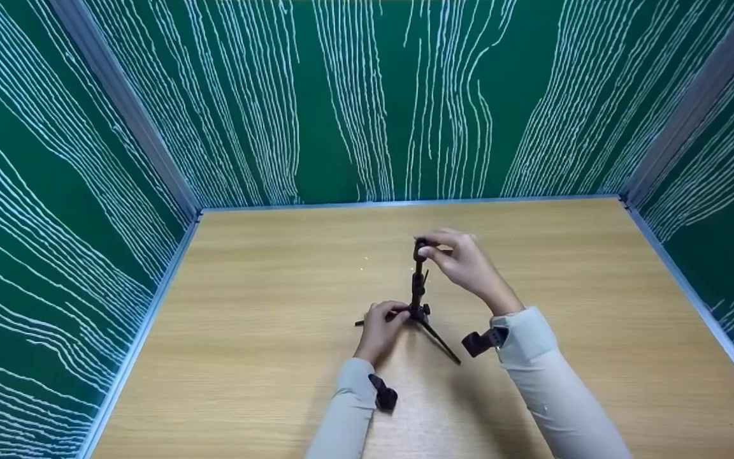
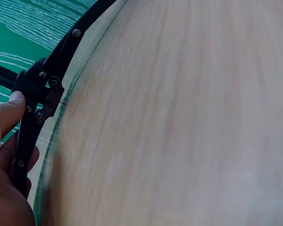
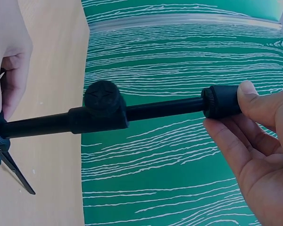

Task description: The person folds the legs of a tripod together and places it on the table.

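A small black tripod [image 1: 417,299] stands upright on the wooden table, its legs spread. Low down, my left hand [image 1: 381,326] grips one leg near the hub, the thumb against the hub in the left wrist view, where the leg joints [image 2: 52,96] show rivets. Up top, my right hand [image 1: 462,261] pinches the thick black head [image 3: 221,101] of the tripod between thumb and fingers. Between the two hands, the right wrist view shows the thin centre column [image 3: 165,109] and a round clamp knob [image 3: 104,99].
The wooden table [image 1: 246,357] is bounded by green walls [image 1: 335,127] with white wavy lines and metal edging. Tiny pale specks [image 1: 366,259] lie left of the tripod. Each sleeve carries a black wrist camera, one on the left [image 1: 384,394] and one on the right [image 1: 485,342].
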{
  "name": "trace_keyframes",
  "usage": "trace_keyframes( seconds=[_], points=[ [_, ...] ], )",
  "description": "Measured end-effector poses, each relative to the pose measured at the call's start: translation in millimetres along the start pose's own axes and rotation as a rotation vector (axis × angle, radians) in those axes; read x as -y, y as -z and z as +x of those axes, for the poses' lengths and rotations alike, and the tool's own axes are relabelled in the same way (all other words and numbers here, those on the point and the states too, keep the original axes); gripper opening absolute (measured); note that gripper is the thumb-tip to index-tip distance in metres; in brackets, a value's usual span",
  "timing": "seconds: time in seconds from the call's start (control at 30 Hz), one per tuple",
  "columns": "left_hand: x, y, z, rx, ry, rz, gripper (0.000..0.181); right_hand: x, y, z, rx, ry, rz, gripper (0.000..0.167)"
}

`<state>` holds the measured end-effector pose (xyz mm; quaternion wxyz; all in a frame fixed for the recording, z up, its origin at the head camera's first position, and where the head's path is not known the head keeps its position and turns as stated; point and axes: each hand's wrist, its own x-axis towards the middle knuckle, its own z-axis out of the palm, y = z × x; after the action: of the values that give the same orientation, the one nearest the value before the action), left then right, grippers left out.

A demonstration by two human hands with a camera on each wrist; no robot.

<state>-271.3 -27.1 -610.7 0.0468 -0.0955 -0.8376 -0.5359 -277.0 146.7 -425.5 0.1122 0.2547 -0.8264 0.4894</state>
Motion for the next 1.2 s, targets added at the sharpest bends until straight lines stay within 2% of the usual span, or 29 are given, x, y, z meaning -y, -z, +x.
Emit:
trace_keyframes(
  seconds=[0.53,0.67,0.73,0.87,1.2],
  points=[
    [-1.1,0.2,0.2,0.003,0.019,0.013,0.018,-11,-9,-7.0,-0.002,-0.034,-0.02,0.027],
    [-0.2,0.3,-0.1,0.001,0.006,0.02,0.018,-14,-11,-8.6,-0.003,-0.028,-0.036,0.026],
    [1.0,0.1,0.0,-0.005,-0.028,0.038,0.018,-16,-11,-9.5,-0.001,-0.034,-0.044,0.026],
    [1.8,0.1,0.0,-0.007,-0.056,0.057,0.018,-18,-12,-11.0,0.003,-0.051,-0.056,0.024],
    [1.0,0.6,0.4,0.0,-0.022,0.055,0.02,-22,-16,-13.2,0.014,-0.057,-0.063,0.025]
  ],
)
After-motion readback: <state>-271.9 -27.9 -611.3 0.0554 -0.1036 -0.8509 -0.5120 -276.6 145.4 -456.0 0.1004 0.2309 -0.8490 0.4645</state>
